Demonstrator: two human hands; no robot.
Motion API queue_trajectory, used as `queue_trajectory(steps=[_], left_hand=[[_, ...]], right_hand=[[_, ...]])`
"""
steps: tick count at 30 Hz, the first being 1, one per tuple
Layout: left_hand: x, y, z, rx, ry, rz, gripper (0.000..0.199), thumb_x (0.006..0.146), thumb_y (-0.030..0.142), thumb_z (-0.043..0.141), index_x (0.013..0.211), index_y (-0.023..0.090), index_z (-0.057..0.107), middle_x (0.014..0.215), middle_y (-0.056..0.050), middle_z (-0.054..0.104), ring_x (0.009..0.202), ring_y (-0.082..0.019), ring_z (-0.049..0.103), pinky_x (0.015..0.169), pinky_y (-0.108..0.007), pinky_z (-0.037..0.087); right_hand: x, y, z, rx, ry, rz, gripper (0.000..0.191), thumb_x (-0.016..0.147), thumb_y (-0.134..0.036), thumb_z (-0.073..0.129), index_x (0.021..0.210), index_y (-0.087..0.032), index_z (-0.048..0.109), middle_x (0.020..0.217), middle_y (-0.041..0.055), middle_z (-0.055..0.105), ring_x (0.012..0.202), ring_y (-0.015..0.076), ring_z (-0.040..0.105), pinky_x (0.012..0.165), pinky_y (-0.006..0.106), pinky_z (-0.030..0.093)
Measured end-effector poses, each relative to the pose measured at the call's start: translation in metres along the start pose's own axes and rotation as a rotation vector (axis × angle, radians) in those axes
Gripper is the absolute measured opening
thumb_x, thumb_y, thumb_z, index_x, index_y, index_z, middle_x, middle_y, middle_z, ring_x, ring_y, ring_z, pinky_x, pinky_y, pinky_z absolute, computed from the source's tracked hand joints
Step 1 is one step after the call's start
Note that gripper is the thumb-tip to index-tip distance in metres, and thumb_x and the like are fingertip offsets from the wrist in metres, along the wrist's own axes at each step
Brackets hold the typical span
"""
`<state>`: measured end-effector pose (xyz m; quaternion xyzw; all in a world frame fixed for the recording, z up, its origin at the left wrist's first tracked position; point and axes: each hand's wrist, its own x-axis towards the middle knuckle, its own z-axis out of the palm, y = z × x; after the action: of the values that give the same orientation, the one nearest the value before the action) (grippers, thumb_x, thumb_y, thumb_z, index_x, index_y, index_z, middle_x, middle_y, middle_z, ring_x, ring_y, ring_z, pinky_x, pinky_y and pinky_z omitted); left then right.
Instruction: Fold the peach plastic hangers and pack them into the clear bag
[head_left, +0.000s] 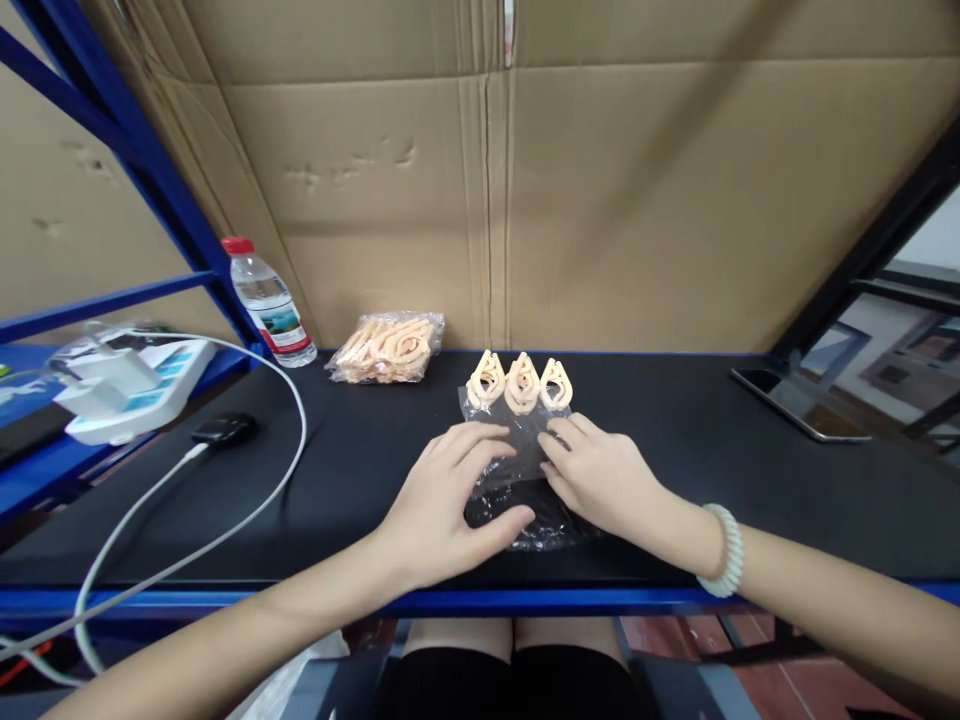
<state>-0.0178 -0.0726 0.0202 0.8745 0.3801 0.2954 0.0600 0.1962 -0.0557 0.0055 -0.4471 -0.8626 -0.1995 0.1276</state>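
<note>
Three peach-coloured folded plastic hangers or hanger stacks lie in a row on the black tabletop: a left one (486, 382), a middle one (522, 384) and a right one (556, 387). Their lower ends rest at the top edge of a clear plastic bag (517, 490), which is spread flat towards me. My left hand (454, 500) is over the bag's left side, fingers curved and thumb held apart, gripping nothing. On the bag's right side rests my right hand (596, 470), its fingers loosely bent and touching the film; no object shows in it.
A filled clear bag of peach hangers (390, 347) lies at the back. Left of it, a water bottle (271, 305) leans by the blue frame. A white power strip (142, 390), a black plug (225, 429) and a looping white cable (304, 420) occupy the left; a phone (799, 405) lies right.
</note>
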Motion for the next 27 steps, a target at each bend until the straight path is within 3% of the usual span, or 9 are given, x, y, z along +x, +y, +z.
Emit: queue_trajectory(steps=[4,6,11,17,21,25,27], left_hand=[[-0.01,0.002,0.008,0.072,-0.154,-0.049,0.057,0.081,0.041,0.064,0.132,0.019,0.048,0.14,-0.013,0.052,0.13,-0.031,0.047,0.106,-0.05,0.041],[-0.015,0.001,0.011,0.102,-0.231,-0.05,0.061,0.086,0.037,0.059,0.141,0.019,0.039,0.147,-0.012,0.046,0.136,-0.03,0.04,0.108,-0.049,0.039],[-0.026,0.001,0.016,0.173,-0.327,-0.045,0.05,0.095,0.032,0.045,0.143,0.024,0.04,0.151,-0.009,0.041,0.14,-0.03,0.034,0.109,-0.054,0.036],[-0.037,0.001,0.01,0.214,-0.392,-0.026,0.05,0.097,0.034,0.04,0.147,0.027,0.034,0.154,-0.005,0.036,0.141,-0.029,0.032,0.11,-0.058,0.034],[-0.044,0.001,0.004,0.253,-0.387,-0.002,0.051,0.096,0.035,0.041,0.146,0.028,0.035,0.153,-0.005,0.038,0.139,-0.03,0.036,0.108,-0.058,0.037],[-0.046,0.0,0.003,0.256,-0.322,0.004,0.048,0.093,0.036,0.048,0.14,0.027,0.045,0.147,-0.007,0.046,0.134,-0.031,0.044,0.105,-0.056,0.042],[-0.044,-0.001,0.004,0.234,-0.283,-0.006,0.048,0.091,0.036,0.051,0.137,0.025,0.048,0.145,-0.009,0.049,0.132,-0.031,0.046,0.104,-0.054,0.044]], right_hand=[[-0.017,0.004,0.0,0.072,0.026,0.0,0.025,0.084,-0.02,0.055,0.107,-0.016,0.061,0.111,0.0153,0.063,0.099,0.0289,0.056,0.061,0.034,0.052],[-0.028,0.01,-0.001,0.1,0.055,0.009,0.028,0.085,-0.019,0.052,0.112,-0.017,0.059,0.108,0.0152,0.062,0.096,0.0289,0.056,0.067,0.038,0.054],[-0.053,0.023,0.005,0.139,0.043,0.009,0.025,0.094,-0.011,0.037,0.101,-0.017,0.06,0.077,0.0072,0.06,0.07,0.0215,0.057,0.059,0.033,0.049],[-0.068,0.019,0.008,0.275,0.055,0.111,0.02,0.099,-0.018,0.039,0.098,-0.018,0.059,0.077,0.0051,0.059,0.07,0.0198,0.056,0.06,0.031,0.045],[-0.072,0.012,0.001,0.363,0.064,0.113,0.026,0.099,-0.02,0.04,0.079,-0.019,0.057,0.074,0.0048,0.058,0.069,0.0189,0.053,0.06,0.031,0.043],[-0.068,0.02,-0.014,0.605,-0.033,0.054,0.019,0.098,-0.027,0.049,0.086,-0.02,0.063,0.087,0.0053,0.063,0.082,0.0194,0.058,0.071,0.032,0.05],[-0.06,0.035,-0.02,0.663,-0.009,0.051,0.016,0.098,-0.026,0.049,0.095,-0.021,0.064,0.095,0.0058,0.064,0.089,0.0192,0.059,0.079,0.034,0.051]])
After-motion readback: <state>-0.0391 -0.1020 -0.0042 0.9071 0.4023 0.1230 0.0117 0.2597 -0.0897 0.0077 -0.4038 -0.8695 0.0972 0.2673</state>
